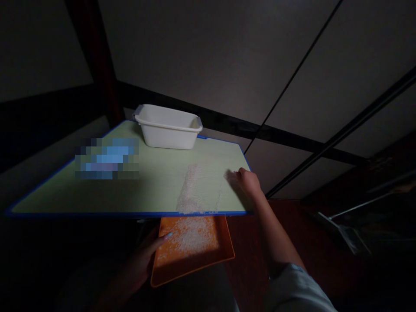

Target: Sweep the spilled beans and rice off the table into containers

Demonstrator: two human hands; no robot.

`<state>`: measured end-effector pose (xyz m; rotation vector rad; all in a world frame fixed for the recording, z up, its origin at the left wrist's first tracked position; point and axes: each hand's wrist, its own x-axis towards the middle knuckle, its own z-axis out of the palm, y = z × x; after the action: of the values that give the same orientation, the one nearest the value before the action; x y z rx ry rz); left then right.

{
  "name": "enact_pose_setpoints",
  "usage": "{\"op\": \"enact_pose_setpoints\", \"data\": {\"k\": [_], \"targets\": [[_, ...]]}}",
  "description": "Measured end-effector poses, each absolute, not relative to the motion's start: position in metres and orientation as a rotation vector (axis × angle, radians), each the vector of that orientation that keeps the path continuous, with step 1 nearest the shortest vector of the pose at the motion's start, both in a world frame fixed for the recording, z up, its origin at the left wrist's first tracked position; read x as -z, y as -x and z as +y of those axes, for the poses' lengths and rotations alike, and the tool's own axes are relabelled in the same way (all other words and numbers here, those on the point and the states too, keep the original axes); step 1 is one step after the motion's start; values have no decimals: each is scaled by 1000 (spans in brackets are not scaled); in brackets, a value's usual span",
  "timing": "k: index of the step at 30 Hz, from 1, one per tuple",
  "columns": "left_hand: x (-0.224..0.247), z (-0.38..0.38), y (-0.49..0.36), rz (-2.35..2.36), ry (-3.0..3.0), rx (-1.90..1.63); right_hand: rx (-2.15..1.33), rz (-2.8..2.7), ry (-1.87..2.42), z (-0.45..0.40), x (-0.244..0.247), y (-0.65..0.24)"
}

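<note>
My left hand (155, 245) grips the left side of a shallow orange tray (204, 258), thumb over its rim. The tray sits just below the table's front edge, and small white grains (191, 234), perhaps rice, are scattered in it. More white grains (189, 190) lie in a strip on the pale green tabletop (156, 190), reaching its front edge. A thin line of grains is to the right of that strip. Over the table's right side, my right hand (249, 182) is closed, with the fingers curled. A dark patch lies beside its fingertips; whether it holds anything is hidden.
A white plastic basin (170, 135) stands at the back of the table, which has a blue edge. A blurred-out blue item (108, 158) lies on the left. Behind are pale wall panels (208, 52). A long-handled tool (344, 232) lies on the dark floor at right.
</note>
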<state>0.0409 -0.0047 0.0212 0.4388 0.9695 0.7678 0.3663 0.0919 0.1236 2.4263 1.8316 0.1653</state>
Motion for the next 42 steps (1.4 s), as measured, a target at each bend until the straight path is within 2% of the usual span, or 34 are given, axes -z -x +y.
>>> {"op": "enact_pose_setpoints", "data": {"k": [6,12,30,42], "targets": [[-17,-2,-41,933,-445,-768,-164,1842,-2437,91,-109,-370],[-20,-2,-44,985,-417,-753,-227,1865,-2389,102,-115,-361],[-24,0,-46,993,-403,-749,48,2288,-2052,53,-113,-313],[-31,-1,-46,980,-392,-740,247,2383,-2062,22,-117,-297]]}}
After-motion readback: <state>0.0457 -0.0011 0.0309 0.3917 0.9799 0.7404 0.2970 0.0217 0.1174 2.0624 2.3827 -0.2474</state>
